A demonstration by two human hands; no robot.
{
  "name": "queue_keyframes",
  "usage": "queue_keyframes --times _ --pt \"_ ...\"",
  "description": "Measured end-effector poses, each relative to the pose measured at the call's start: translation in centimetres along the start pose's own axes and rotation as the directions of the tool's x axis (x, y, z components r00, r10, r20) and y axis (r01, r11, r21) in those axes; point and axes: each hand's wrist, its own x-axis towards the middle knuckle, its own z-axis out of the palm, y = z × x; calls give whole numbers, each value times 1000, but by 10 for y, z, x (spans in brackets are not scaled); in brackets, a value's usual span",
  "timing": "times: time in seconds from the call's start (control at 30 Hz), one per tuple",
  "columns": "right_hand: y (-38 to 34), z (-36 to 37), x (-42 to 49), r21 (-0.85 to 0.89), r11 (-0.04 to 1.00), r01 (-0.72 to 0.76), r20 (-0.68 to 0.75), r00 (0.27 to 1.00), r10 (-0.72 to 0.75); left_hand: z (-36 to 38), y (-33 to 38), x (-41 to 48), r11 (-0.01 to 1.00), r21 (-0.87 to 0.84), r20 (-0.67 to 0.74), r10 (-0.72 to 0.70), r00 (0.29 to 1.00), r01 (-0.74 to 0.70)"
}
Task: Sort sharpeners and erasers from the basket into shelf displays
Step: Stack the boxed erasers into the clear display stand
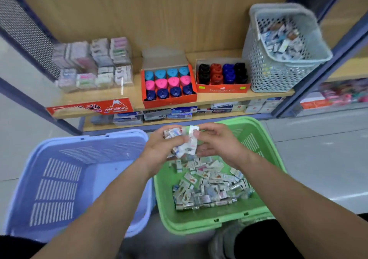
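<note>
— What sits closest?

— Two baskets on the floor, side by side. The lilac basket (59, 189) on the left shows no stock. The green basket (191, 226) on the right holds a pile of loose erasers (209, 191), small wrapped blocks lying every which way.

— And the hands?

— Both are above the far end of the green basket. The left hand (159, 151) is curled round a handful of erasers (184, 149). The right hand (221, 143) meets it, thumb and fingers pinching a white wrapped piece at the top of the bunch.

— How will they handle?

— Light and firm, I judge, with glossy wrappers that slide on each other, so a loose bunch will likely shed pieces. Better to cup the bunch from below with fingers closed round the sides, or take single ones across the short faces.

— Where might they go?

— Up on the shelf (258, 96). The grey basket (266, 73) at its right end already holds similar wrapped pieces, so that looks like the place. Left of it stand the orange box (222, 88) of dark, red and blue sharpeners and the red box (169, 101) of teal, pink and navy ones. At the far left are clear packs (95, 65), blurred, probably erasers too.
</note>
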Motion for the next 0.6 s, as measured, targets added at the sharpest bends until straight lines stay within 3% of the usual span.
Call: queue_keyframes --times 0.3,0.47,0.6 --pt "-47 67 -39 88 990 108 2 994 -109 -51 43 -54 986 53 -29 157 987 -155" --pt "-57 89 -48 84 977 197 -80 978 -191 -66 52 -68 970 60 -53 237 970 -234" --pt "-67 97 -51 86 973 216 -38 976 -214 -79 60 -77 964 67 -84 261 962 -256"
